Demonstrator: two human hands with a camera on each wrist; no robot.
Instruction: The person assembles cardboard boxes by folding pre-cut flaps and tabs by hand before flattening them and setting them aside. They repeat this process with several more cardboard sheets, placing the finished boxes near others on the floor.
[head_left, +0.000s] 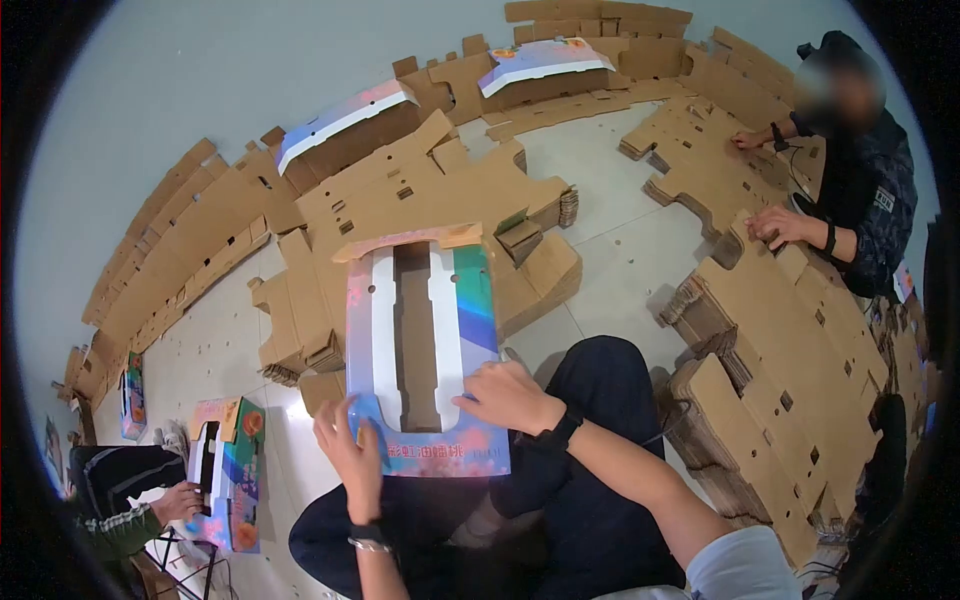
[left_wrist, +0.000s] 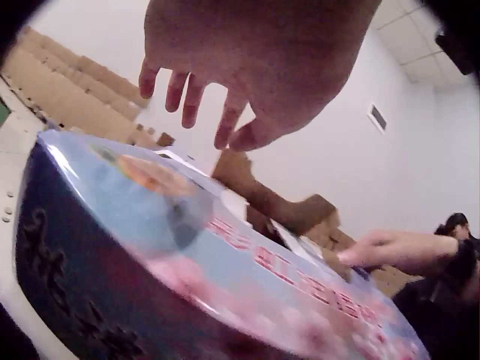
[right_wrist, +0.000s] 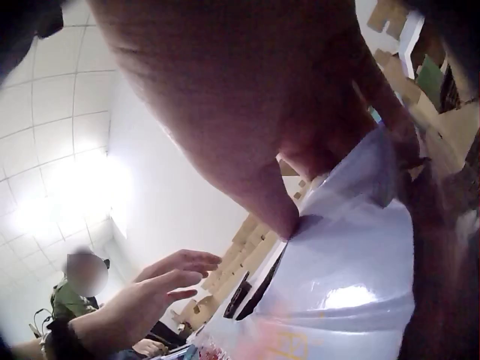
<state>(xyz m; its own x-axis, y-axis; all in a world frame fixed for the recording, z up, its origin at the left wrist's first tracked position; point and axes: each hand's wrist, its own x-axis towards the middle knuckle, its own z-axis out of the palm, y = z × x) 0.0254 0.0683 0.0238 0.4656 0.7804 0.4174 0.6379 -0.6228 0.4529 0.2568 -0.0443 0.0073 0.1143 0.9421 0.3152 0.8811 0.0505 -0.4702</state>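
A printed cardboard box (head_left: 440, 455) with pink, blue and green artwork stands in front of me, over my lap. Its top has a long slot between two white flaps (head_left: 384, 330). My right hand (head_left: 512, 396) grips the box's right side, the thumb on the white flap near the slot and the fingers over the outer edge. By the box's lower left corner is my left hand (head_left: 350, 450), its fingers spread and loosely bent. In the left wrist view, that hand (left_wrist: 247, 67) hovers above the printed top, with nothing held.
Stacks of flattened brown cardboard (head_left: 780, 380) lie at right, with another pile (head_left: 380, 205) beyond the box. Two printed pieces (head_left: 345, 118) lean along the wall. One person (head_left: 850, 190) handles cardboard at right; at lower left another person's hand (head_left: 178, 502) touches a similar box (head_left: 245, 480).
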